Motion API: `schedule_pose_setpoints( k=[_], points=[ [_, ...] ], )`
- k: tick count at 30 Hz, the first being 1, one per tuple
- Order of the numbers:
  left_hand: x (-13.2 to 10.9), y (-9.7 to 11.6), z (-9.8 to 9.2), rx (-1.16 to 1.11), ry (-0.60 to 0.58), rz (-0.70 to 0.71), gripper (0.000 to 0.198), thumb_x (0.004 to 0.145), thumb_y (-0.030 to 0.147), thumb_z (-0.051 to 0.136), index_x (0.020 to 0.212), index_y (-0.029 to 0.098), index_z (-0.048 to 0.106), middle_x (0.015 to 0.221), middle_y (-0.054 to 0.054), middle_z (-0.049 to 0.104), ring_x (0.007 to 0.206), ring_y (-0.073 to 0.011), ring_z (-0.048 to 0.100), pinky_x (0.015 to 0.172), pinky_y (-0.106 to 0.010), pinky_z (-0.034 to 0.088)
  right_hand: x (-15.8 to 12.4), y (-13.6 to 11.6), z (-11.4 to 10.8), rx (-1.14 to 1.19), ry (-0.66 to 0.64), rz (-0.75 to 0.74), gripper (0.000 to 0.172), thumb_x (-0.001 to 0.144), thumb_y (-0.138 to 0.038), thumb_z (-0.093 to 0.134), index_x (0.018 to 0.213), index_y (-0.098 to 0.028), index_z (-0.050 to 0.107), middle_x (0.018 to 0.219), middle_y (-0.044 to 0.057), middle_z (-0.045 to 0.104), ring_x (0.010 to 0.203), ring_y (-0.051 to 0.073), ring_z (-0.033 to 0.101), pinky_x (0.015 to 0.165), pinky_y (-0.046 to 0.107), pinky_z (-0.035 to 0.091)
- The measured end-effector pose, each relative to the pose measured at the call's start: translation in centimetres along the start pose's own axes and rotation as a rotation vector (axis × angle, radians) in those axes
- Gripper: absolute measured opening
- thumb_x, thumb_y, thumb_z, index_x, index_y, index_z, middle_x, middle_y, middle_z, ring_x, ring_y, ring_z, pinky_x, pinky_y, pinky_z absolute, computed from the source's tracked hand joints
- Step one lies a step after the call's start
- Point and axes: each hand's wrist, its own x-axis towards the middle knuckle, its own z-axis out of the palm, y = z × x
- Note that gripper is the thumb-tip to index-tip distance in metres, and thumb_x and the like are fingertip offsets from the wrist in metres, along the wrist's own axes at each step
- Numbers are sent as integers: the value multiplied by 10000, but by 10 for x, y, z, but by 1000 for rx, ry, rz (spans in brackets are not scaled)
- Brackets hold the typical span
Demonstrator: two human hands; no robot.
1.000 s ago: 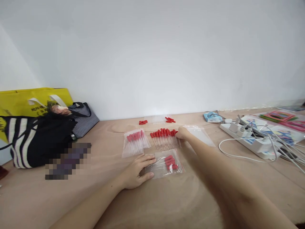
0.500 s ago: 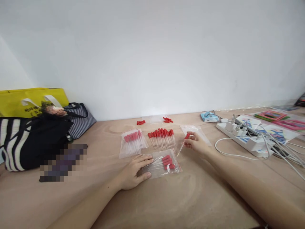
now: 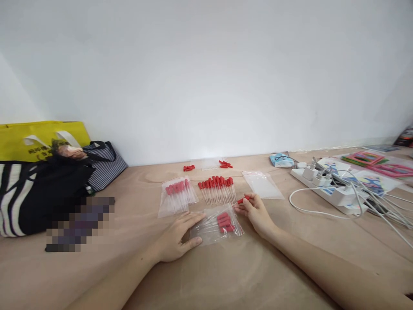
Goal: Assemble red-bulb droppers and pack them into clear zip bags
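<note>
My right hand (image 3: 253, 210) pinches a dropper by its red bulb (image 3: 242, 199); its thin stem points left, toward the bag's mouth. Below it lies a clear zip bag (image 3: 209, 239) with several red-bulbed droppers inside. Spread over this bag's left part is my left hand (image 3: 180, 236), its fingers stretched out and thumb apart, touching the plastic. Behind the bag, a row of loose droppers (image 3: 217, 184) lies side by side, red bulbs away from me. Left of the row is another filled zip bag (image 3: 176, 193).
A flat clear zip bag (image 3: 263, 186) lies at the right. Loose red bulbs (image 3: 226, 164) and glass tubes (image 3: 209, 163) lie near the wall. A white power strip (image 3: 325, 189) with cables stands right; a yellow bag (image 3: 38, 137) and black bag (image 3: 48, 193) stand left.
My right hand has moved slightly left and down toward the bag, tilting the dropper from steep to nearly flat. My left hand stays on the bag; the view has shifted a little.
</note>
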Motion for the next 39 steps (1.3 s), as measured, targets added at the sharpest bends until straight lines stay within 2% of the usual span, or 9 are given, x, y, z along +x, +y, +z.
schedule_pose_setpoints(
  k=[5,7,9,13,16,21,28,35,39],
  points=[
    [1,0,0,-5,4,5,510,824,390,454,1299,255,325,1336,-39,382,1230,-249,316,1029,-469,202,-4,-3,2,-231,-129,28,347,617,-401,638,755,-196,395,576,-58,547,365,48,441,340,172,338],
    [1,0,1,-6,4,15,507,826,384,453,1299,254,324,1334,-38,384,1226,-244,323,1031,-463,200,-2,-3,1,-331,-182,52,335,616,-413,636,738,-189,419,550,-63,536,304,28,358,288,162,260],
    [2,0,0,-6,6,26,504,825,376,455,1296,245,331,1328,-43,393,1219,-239,335,1028,-451,215,-1,-3,1,-390,-230,69,313,623,-403,629,749,-185,444,569,-52,553,307,29,357,274,155,230],
    [2,4,-2,-4,18,22,492,820,358,463,1283,230,355,1315,-56,409,1205,-241,354,1015,-443,244,1,-1,1,-415,-352,107,249,646,-351,608,780,-177,491,689,1,620,461,82,519,348,166,349],
    [3,4,-3,-5,21,30,484,823,352,459,1280,230,358,1311,-56,414,1199,-235,362,1011,-437,254,3,1,3,-464,-386,71,188,674,-318,578,777,-164,541,744,24,643,554,112,574,452,205,431],
    [3,2,-1,-1,22,21,491,816,350,469,1281,234,361,1304,-50,424,1198,-239,363,1017,-445,240,12,5,8,-695,-300,-65,116,686,-253,544,702,-151,598,685,41,660,604,148,603,543,234,457],
    [3,3,-4,26,-32,40,439,840,330,437,1272,286,379,1338,-34,376,1217,-236,337,1017,-455,228,32,3,3,-811,-251,-5,83,693,-213,484,662,-165,543,536,-17,593,402,92,491,365,184,338],
    [2,-2,-1,64,-66,58,373,859,306,413,1228,358,423,1355,-6,345,1238,-247,291,1002,-466,240,93,-15,-1,-975,-15,-114,83,632,-221,545,672,-149,554,659,36,606,612,139,553,533,217,385],
    [2,-5,1,52,-50,71,377,860,316,410,1234,363,413,1352,-9,347,1232,-252,296,1006,-478,220,102,-12,9,-1026,64,-172,203,643,-283,548,792,-144,548,752,68,607,691,161,555,582,235,386]
  ],
)
